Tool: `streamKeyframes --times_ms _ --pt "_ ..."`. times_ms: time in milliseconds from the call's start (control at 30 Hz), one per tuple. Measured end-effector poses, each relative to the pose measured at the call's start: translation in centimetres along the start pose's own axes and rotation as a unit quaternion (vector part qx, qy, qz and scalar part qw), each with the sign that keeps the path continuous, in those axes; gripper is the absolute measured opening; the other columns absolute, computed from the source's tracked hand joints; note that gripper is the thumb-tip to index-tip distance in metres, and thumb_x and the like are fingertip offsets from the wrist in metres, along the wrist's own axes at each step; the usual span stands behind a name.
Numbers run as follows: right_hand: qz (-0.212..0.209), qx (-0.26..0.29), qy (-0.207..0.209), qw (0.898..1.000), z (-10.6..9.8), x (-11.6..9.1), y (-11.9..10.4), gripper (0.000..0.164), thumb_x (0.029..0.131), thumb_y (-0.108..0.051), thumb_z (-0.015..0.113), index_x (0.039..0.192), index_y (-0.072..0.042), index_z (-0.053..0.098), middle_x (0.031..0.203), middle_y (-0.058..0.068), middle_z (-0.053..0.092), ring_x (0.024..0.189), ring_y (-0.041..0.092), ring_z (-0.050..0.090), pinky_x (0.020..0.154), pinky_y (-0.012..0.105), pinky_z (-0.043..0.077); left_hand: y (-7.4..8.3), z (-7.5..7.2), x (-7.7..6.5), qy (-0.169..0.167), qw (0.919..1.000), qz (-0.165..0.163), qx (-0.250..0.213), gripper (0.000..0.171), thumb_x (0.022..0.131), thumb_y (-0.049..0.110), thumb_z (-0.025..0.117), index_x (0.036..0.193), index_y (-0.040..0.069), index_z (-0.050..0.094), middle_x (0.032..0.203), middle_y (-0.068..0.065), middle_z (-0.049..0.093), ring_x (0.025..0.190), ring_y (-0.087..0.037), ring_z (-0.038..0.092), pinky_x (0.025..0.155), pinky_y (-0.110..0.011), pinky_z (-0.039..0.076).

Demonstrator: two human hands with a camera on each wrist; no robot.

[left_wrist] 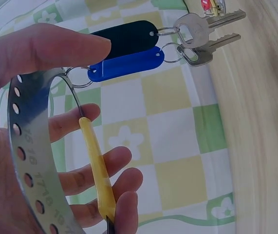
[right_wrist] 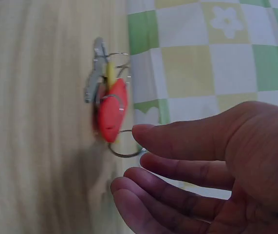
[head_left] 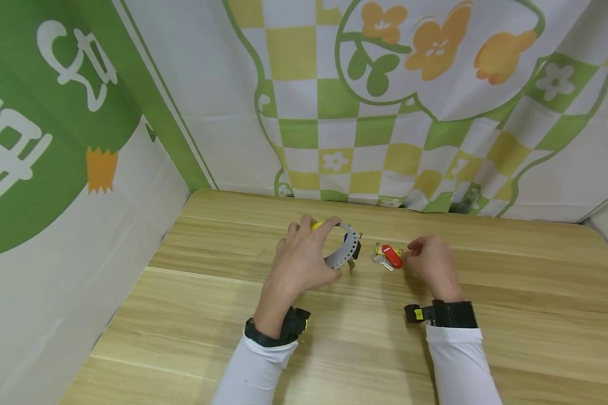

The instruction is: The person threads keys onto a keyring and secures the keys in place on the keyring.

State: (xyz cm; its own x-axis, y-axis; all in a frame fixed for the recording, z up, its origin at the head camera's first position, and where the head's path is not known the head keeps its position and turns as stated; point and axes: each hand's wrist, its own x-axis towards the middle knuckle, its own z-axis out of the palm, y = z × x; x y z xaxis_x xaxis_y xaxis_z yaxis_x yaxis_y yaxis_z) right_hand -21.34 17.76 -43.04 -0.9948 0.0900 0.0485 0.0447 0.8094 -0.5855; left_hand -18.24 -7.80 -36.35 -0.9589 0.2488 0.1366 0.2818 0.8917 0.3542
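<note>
My left hand (head_left: 304, 256) grips a curved grey metal key hoop (left_wrist: 41, 165) with numbered holes, its thumb across the band and several fingers behind a yellow sleeve (left_wrist: 96, 163) on the hoop. From the hoop hang a black key tag (left_wrist: 134, 38) and a blue key tag (left_wrist: 134, 63), each with a key on a small ring. To the right, a red key tag (head_left: 392, 256) lies on the table with a yellow tag and keys (head_left: 383, 262). My right hand (head_left: 432, 267) pinches a wire ring (right_wrist: 124, 156) by the red tag between thumb and forefinger.
The wooden table (head_left: 208, 315) reaches back to a green, yellow and white checked curtain (head_left: 334, 135). A white and green cloth wall (head_left: 147, 236) runs along the left edge. A black wrist camera strap (head_left: 455, 314) sits on the right arm.
</note>
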Motion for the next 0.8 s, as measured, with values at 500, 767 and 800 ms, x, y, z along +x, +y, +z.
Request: streamKeyframes --times_ms 500,767,800 --pt "-0.044 0.035 0.117 0.992 0.8 0.2 -0.4 0.014 0.082 -0.011 0.058 0.089 -0.005 0.069 0.078 0.007 0.063 0.071 0.021 0.057 0.062 0.035 0.042 0.0 -0.1 -0.1 -0.002 1.0000 0.005 -0.002 0.086 0.058 0.038 0.075 0.137 0.032 0.041 0.127 -0.013 0.043 0.105 -0.032 0.043 0.073 -0.050 0.041" --pt "-0.088 0.072 0.193 0.975 0.6 0.2 -1.4 0.012 0.082 -0.018 0.063 0.087 -0.009 0.069 0.077 0.003 0.065 0.067 0.017 0.059 0.060 0.032 0.044 0.1 -0.2 -0.2 -0.001 1.0000 0.006 -0.002 0.085 0.059 0.038 0.074 0.137 0.033 0.041 0.128 -0.013 0.043 0.107 -0.032 0.043 0.074 -0.052 0.041" --pt "-0.095 0.078 0.201 0.972 0.5 0.2 -1.6 0.012 0.082 -0.019 0.064 0.086 -0.010 0.069 0.076 0.003 0.065 0.066 0.016 0.059 0.060 0.031 0.044 0.1 -0.2 -0.2 -0.001 1.0000 0.006 -0.002 0.084 0.059 0.038 0.074 0.137 0.033 0.041 0.128 -0.012 0.042 0.107 -0.032 0.043 0.074 -0.052 0.041"
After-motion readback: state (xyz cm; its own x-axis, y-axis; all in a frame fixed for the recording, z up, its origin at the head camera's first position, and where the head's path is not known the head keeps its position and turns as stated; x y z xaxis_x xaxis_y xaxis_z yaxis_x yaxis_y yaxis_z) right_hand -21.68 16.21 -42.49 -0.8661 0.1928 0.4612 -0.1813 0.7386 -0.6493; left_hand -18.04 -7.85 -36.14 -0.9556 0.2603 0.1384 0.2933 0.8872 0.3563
